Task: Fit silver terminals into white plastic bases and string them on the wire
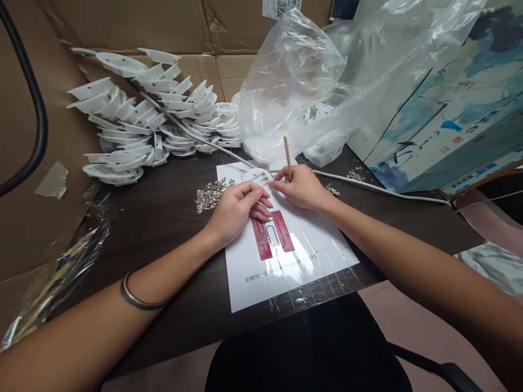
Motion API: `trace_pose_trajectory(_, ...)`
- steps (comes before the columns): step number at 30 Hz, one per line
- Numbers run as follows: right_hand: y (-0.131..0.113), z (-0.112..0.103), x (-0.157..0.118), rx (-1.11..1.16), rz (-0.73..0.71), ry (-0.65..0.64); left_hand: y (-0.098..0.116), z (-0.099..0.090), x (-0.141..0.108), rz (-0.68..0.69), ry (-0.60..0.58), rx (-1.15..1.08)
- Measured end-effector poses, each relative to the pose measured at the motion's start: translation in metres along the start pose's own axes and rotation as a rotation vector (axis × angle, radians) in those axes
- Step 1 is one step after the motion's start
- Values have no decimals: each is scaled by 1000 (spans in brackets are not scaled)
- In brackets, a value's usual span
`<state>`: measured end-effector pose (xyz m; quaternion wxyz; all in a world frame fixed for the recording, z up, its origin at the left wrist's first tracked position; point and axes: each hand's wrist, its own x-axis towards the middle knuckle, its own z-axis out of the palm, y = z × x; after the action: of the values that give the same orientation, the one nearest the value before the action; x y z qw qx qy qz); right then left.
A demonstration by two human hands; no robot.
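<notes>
My right hand [300, 185] has its fingers closed round a thin wooden stick [287, 155] that points up. Its thumb and fingertip touch the edge of a white plastic part [258, 175]. Beside that part, my left hand [241, 209] rests with curled fingers above the sheet; what it holds, if anything, is hidden. Under the hands lies a white printed sheet [253, 294] with a red picture [263, 247] on it. A heap of small metal pieces [210, 196] lies just left of the sheet, by my left hand.
Stacked white plastic parts [122, 122] fill the back left. A clear plastic bag [290, 81] stands behind the sheet. A grey cable [368, 185] crosses the dark table [163, 228]. A painted box [449, 109] is at right, with small metal pieces [356, 175] nearby.
</notes>
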<state>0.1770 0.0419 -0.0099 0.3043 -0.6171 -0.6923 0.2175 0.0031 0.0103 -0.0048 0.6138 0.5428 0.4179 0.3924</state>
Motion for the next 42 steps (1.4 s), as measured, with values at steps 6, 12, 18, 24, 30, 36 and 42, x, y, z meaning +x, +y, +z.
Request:
trace_pose_trajectory(6, 7, -5, -4, 349, -259, 92, -1, 0, 0, 46, 77, -52)
trace_pose_trajectory(12, 10, -9, -12, 100, -800, 281, 1, 1, -1, 25, 102, -102)
trace_pose_trajectory(18, 7, -13, -16, -33, -919, 128, 2, -1, 0, 7, 47, -101)
trace_pose_trajectory(24, 6, -27, -15, -215, -724, 284, 2, -1, 0, 2, 78, -194)
trace_pose_trajectory(30, 6, -29, -18, -224, -636, 31, 1, 0, -1, 17, 36, -140)
trace_pose_trajectory(36, 9, -28, -17, -120, -682, -8, 1, -1, -1, 10, 18, -126)
trace_pose_trajectory(42, 18, -31, -10, -50, -735, 210, 2, 0, -3, 14, 2, -111)
